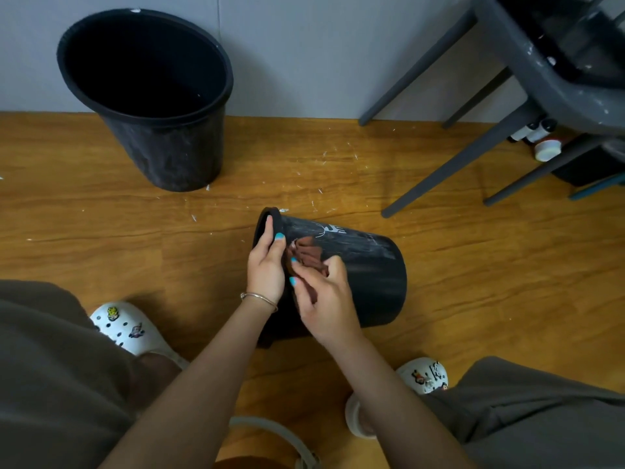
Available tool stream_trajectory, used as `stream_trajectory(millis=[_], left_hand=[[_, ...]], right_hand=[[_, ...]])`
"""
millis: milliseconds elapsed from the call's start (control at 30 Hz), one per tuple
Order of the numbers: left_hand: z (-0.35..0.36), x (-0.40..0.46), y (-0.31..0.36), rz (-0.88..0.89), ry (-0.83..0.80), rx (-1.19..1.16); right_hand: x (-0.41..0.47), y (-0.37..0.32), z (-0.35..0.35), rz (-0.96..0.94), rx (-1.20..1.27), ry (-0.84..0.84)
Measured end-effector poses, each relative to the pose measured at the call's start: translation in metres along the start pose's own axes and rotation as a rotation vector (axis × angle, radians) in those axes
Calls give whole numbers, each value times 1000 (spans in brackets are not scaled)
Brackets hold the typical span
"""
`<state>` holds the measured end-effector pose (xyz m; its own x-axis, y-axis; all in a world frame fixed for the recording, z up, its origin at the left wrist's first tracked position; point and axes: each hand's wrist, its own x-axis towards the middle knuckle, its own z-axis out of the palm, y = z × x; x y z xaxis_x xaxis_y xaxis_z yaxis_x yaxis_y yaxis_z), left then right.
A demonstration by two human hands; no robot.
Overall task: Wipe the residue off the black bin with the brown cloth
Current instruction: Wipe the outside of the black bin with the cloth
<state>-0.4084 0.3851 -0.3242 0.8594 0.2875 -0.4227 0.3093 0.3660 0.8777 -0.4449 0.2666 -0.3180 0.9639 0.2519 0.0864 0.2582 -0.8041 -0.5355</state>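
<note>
Here, a black bin [368, 272] is laid on its side on the wooden floor [101, 214], its mouth turned left and its base right, between the person's two white clogs. Its rim is gripped by the left hand [265, 265], with fingers curled over the edge and the thumb lying on the outer wall. A brown cloth [309, 253] is bunched against the upper side of the bin, just beside the rim, and is pinched by the curled fingers of the right hand [326, 299]. Whitish smears are seen on the bin's wall beyond the cloth (toward the base). A second black bin [169, 143] is stood upright near the wall, well apart, and grey chair legs [449, 167] are seen at right.
</note>
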Motion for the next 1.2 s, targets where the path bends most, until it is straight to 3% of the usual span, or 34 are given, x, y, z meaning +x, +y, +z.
stream_trajectory(millis=[167,367,567,767,967,1200], left_hand=[[-5,4,-5,-50,-58,-4],[-5,-2,-5,-22,-65,-15],[-8,3,-3,-26,-58,-40],[-7,-11,-7,-1,-73,-46],[-13,0,-11,-39,-47,-3],[-13,-10,-14,-12,-65,-26]], right_hand=[[-10,-10,1,30,-46,-24],[50,-20,-1,68,-115,-25],[2,-24,0,14,-159,-57],[58,-24,-5,68,-194,-117],[-3,-22,-8,-47,-227,-164],[46,-22,-8,30,-228,-149]])
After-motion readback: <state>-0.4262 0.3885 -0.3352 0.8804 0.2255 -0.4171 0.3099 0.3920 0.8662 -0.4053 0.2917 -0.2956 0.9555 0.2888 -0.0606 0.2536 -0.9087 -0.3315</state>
